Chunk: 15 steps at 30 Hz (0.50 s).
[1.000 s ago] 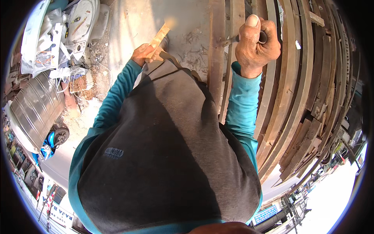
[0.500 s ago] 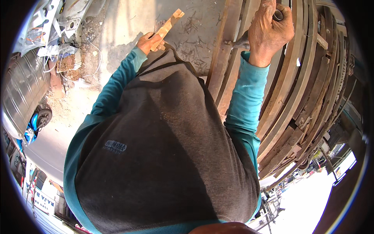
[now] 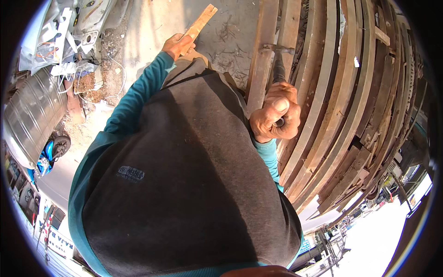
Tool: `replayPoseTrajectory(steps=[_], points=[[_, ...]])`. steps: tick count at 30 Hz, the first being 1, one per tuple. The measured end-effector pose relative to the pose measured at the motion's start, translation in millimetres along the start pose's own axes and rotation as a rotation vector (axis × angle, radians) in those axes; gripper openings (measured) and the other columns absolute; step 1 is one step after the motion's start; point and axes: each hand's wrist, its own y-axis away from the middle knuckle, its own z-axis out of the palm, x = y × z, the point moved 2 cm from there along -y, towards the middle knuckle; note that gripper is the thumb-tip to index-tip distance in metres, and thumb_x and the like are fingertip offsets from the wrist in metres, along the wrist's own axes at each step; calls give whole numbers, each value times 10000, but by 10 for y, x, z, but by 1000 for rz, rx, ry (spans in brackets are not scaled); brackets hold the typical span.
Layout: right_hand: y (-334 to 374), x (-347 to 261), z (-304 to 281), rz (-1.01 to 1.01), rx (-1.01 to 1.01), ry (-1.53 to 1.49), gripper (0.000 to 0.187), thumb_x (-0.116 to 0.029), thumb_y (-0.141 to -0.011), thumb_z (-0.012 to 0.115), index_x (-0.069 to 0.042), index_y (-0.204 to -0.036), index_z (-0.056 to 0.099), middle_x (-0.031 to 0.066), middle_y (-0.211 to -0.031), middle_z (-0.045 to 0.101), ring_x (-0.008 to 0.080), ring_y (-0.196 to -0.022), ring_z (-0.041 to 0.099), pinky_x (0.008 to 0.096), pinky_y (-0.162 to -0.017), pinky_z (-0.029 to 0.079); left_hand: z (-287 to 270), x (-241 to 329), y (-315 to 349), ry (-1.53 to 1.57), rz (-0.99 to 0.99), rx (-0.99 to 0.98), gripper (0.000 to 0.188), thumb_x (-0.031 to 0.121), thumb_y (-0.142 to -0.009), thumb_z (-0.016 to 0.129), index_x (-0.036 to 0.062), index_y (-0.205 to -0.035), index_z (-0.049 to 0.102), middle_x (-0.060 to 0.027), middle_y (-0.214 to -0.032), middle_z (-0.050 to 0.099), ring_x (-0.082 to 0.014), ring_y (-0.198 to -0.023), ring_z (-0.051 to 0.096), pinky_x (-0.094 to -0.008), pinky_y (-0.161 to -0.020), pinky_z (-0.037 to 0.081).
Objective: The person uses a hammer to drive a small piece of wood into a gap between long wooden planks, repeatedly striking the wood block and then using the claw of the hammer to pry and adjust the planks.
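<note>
My left hand (image 3: 178, 45), at the upper left of centre, is closed around a short, pale strip of wood (image 3: 202, 22) that points up and to the right. Wrapped in a fist, my right hand (image 3: 276, 113) grips a hammer (image 3: 279, 69) by its dark handle, whose butt end shows between thumb and fingers. The hammer's metal head lies across or just over a long brown plank (image 3: 264, 46) at the near side of a lumber stack; whether it touches cannot be made out.
Many long timbers (image 3: 323, 101) are stacked along my right side. Scattered nails or thin scraps (image 3: 228, 34) lie on the concrete ground ahead. At the left are a large ribbed metal drum (image 3: 34, 117), white plastic and metal scrap (image 3: 62, 41), and a blue wheeled thing (image 3: 48, 154).
My right hand has come down and to the left with the hammer, nearer my body, and the whole hammer head now shows. My left hand has shifted slightly, still holding the wood strip.
</note>
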Motion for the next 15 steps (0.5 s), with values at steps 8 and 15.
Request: replayPoseTrajectory(steps=[8,15], points=[[92,143,-123,83,74,29,334,-287,-980,593,-27,-783,517,84,-719,564,197,-660,565,347,-647,502,529,266,-21,-471,313,-14,682,449,-796,777,-7,-1261,574,-151,-1099,696,-265,-980,674,-365,-892,533],[-841,626,-427,93,185,-322,368,-274,-967,611,-17,-741,475,62,-545,454,144,-448,432,300,-440,382,1236,882,-627,-952,705,-143,705,448,-776,801,69,-1302,524,-171,-1166,661,-348,-1073,646,-443,-948,515]])
